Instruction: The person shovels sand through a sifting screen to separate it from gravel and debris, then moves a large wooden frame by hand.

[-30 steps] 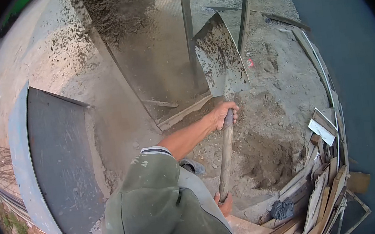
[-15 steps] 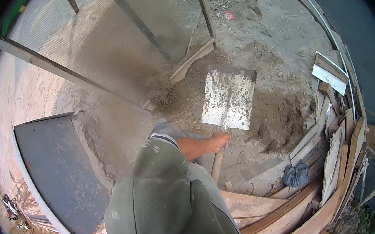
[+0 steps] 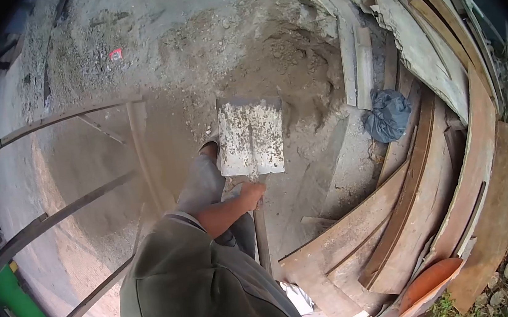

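My left hand (image 3: 253, 196) is closed around the wooden handle of a shovel (image 3: 250, 135), just behind its blade. The blade is wide, pale metal, speckled with damp sand, and carries no heap. It hangs in front of my legs, its front edge toward a dug-out pile of sand (image 3: 290, 62). The handle runs back beneath my green-sleeved upper body. My right hand is out of sight. One of my shoes (image 3: 208, 149) stands left of the blade.
A wooden-framed mesh screen (image 3: 55, 120) leans on the left, with dusty sand beneath it. On the right lie stacked boards (image 3: 468, 198) and a crumpled dark plastic bag (image 3: 387, 115). Further off is a red-and-white scrap (image 3: 115, 55). An orange piece (image 3: 431, 285) lies at lower right.
My view has turned right, shifting the screen left and bringing the sand pile nearer ahead. The thrown sand is no longer in the air by the screen. My left hand keeps hold of the shovel.
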`<state>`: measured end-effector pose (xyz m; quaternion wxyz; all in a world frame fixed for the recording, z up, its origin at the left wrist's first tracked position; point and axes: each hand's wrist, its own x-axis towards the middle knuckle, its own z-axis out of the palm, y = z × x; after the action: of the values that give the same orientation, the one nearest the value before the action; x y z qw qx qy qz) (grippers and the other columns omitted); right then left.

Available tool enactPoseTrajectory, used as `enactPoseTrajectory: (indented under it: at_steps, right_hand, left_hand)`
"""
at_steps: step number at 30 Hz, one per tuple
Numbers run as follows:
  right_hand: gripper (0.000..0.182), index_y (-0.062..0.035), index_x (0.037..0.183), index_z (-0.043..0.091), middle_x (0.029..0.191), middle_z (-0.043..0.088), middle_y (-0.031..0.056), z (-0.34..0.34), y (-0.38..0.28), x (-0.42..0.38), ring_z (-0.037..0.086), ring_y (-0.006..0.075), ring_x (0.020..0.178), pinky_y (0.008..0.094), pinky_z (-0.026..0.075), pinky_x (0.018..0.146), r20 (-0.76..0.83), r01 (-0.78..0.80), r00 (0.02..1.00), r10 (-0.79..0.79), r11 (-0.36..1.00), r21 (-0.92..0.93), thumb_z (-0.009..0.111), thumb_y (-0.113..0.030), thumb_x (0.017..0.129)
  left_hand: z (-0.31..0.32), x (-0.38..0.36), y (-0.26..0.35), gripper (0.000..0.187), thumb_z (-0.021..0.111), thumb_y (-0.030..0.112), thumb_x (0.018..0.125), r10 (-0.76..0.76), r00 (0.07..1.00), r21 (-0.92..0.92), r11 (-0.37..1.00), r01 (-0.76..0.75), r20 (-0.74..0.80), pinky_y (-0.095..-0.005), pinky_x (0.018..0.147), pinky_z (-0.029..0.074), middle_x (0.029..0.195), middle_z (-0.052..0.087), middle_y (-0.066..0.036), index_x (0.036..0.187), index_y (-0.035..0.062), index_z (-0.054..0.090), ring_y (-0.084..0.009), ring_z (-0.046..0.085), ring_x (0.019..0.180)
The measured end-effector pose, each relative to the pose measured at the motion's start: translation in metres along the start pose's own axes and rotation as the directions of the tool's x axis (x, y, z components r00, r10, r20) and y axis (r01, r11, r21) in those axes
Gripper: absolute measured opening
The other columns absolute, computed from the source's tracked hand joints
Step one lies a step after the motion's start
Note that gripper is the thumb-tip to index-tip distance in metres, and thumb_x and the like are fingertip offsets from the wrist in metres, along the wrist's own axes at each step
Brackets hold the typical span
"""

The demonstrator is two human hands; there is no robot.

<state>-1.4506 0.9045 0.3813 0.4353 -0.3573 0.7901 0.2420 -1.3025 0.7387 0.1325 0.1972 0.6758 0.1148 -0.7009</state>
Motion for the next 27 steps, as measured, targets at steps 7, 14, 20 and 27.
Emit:
enactPoseTrajectory:
  at_steps: [7, 14, 20, 27]
  right_hand:
    - [0.049, -0.0104, 0.099, 0.057, 0.088, 0.062, 0.0202, 0.013, -0.076, -0.044, 0.059, 0.0357, 0.088, 0.0438, 0.045, 0.076, 0.202, -0.541, 0.824, 0.529, 0.841, 0.005, 0.066, -0.044, 0.065]
    - [0.046, -0.0059, 0.088, 0.058, 0.078, 0.064, 0.0173, -0.016, -0.224, 0.137, 0.062, 0.0356, 0.075, 0.0445, 0.048, 0.067, -0.043, -0.436, 0.891, 0.451, 0.879, 0.194, 0.066, -0.046, 0.067]
    - [0.044, -0.0064, 0.089, 0.060, 0.072, 0.063, 0.0180, -0.011, -0.276, 0.216, 0.061, 0.0364, 0.068, 0.0451, 0.048, 0.061, -0.189, -0.267, 0.918, 0.348, 0.897, 0.353, 0.068, -0.044, 0.066]
    - [0.049, -0.0071, 0.094, 0.061, 0.077, 0.064, 0.0179, 0.046, -0.249, 0.143, 0.062, 0.0362, 0.072, 0.0452, 0.047, 0.066, -0.133, -0.313, 0.911, 0.391, 0.862, 0.398, 0.065, -0.047, 0.066]
  left_hand:
    - [-0.001, 0.009, -0.039, 0.010, 0.060, 0.008, 0.065, -0.296, 0.955, 0.338, 0.899, 0.277, 0.006, -0.0332, 0.042, 0.043, 0.061, 0.052, -0.007, 0.068, 0.0022, 0.053, -0.0196, 0.053, 0.049]
    - [0.116, 0.190, 0.143, 0.010, 0.062, 0.007, 0.065, -0.123, 0.974, 0.289, 0.955, 0.065, 0.190, -0.0346, 0.041, 0.041, 0.057, 0.051, -0.010, 0.063, 0.0010, 0.054, -0.0214, 0.051, 0.046]
    - [0.155, 0.248, 0.255, 0.010, 0.059, 0.004, 0.072, -0.002, 0.964, 0.349, 0.932, -0.095, 0.267, -0.0335, 0.041, 0.040, 0.061, 0.053, -0.009, 0.064, 0.0012, 0.055, -0.0190, 0.052, 0.049]
    - [0.076, 0.191, 0.199, 0.016, 0.060, 0.012, 0.070, 0.057, 0.986, 0.386, 0.915, -0.114, 0.156, -0.0354, 0.034, 0.032, 0.055, 0.052, -0.008, 0.059, 0.0034, 0.053, -0.0187, 0.048, 0.040]
